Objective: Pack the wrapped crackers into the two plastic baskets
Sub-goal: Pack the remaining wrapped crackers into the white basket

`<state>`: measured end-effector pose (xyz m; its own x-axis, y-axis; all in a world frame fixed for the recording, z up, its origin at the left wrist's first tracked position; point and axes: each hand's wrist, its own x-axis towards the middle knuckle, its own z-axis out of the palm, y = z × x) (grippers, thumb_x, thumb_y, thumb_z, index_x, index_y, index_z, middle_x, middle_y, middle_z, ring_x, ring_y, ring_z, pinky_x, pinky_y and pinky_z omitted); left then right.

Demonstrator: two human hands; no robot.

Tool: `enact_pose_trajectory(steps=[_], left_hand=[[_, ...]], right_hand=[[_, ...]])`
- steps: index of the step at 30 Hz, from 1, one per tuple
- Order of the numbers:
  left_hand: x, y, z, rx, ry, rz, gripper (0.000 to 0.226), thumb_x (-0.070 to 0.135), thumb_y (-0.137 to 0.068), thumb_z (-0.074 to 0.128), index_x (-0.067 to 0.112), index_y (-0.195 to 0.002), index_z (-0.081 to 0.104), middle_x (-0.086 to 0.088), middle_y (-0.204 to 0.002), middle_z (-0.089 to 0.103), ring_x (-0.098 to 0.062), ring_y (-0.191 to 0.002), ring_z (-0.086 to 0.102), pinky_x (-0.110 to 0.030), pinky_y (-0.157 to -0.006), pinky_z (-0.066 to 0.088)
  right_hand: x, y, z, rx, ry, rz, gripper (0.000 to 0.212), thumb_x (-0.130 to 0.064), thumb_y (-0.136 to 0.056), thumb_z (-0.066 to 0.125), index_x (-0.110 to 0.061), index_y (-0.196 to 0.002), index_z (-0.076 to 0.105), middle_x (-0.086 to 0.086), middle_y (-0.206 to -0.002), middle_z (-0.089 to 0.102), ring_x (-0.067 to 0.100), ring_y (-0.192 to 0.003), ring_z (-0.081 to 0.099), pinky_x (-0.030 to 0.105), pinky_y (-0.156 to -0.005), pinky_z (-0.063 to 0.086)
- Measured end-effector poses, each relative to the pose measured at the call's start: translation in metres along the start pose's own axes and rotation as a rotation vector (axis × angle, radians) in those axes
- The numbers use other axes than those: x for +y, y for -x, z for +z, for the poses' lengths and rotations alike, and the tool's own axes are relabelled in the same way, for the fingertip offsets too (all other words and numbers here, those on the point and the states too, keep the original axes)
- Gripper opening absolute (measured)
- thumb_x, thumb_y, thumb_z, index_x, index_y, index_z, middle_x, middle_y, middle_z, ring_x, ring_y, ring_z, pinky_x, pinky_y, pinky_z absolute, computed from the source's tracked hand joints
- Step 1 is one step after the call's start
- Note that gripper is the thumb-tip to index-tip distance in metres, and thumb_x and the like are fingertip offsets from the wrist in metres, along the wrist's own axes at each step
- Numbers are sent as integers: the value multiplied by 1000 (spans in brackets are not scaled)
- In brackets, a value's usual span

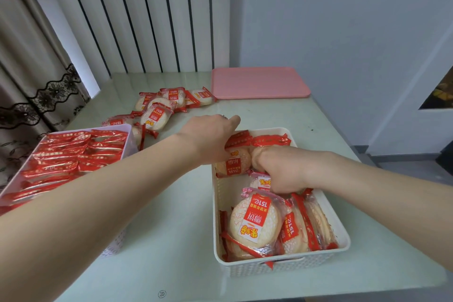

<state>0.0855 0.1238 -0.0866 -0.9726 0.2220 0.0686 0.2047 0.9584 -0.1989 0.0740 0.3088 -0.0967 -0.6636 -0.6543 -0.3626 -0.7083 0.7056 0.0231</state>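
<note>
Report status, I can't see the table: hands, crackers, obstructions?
Both hands in white basket, on crackers. Loose pile remains. Nothing blocking.

Glossy clear-and-red plastic wrappers fill a matt cream woven-textured plastic basket at lower right on a smooth, faintly shiny pale tabletop, a matt pink plastic tray behind.

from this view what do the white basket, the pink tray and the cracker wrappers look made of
White basket: looks like moulded matte plastic, with a woven-look texture on its wall.
Pink tray: probably smooth plastic, even colour, raised rim.
Cracker wrappers: thin glossy film, clear with red print, crinkled.
</note>
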Motion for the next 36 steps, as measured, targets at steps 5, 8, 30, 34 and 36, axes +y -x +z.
enact_pose_trajectory(steps=[5,8,30,34,36], left_hand=[[-6,2,2,-62,116,-17,54,42,-83,68,23,-127,42,-2,-104,60,-26,-83,59,-36,-60,49],[-10,6,-1,-172,387,-34,69,39,-81,69,28,-140,36,-3,-121,59,-26,-105,59,-43,-84,55],[15,8,11,-93,169,-155,60,40,-73,76,21,-100,26,-1,-94,45,-25,-81,52,-35,-61,40],[14,10,10,-88,130,-149,59,47,-73,74,20,-101,30,-2,-95,47,-25,-79,51,-36,-63,41],[14,11,9,-87,85,-142,60,50,-72,73,19,-109,36,-3,-98,50,-26,-82,52,-36,-63,41]], right_hand=[[2,9,-13,25,-82,-8,18,-10,-73,71,-18,-80,56,-2,-85,59,18,-78,58,30,-54,46],[-2,11,-26,207,-105,-34,19,-13,-74,70,-24,-83,58,-9,-80,59,16,-77,59,35,-62,53],[-19,35,-43,-158,-409,30,42,-48,-76,79,-23,-106,62,-9,-102,71,8,-84,64,27,-68,52],[-31,29,-29,-162,-332,-55,64,-40,-72,85,-27,-127,55,-6,-109,66,13,-86,66,31,-75,58],[-27,30,-32,-133,-430,-54,57,-32,-71,87,-28,-122,61,-7,-104,68,8,-75,63,25,-63,51]])
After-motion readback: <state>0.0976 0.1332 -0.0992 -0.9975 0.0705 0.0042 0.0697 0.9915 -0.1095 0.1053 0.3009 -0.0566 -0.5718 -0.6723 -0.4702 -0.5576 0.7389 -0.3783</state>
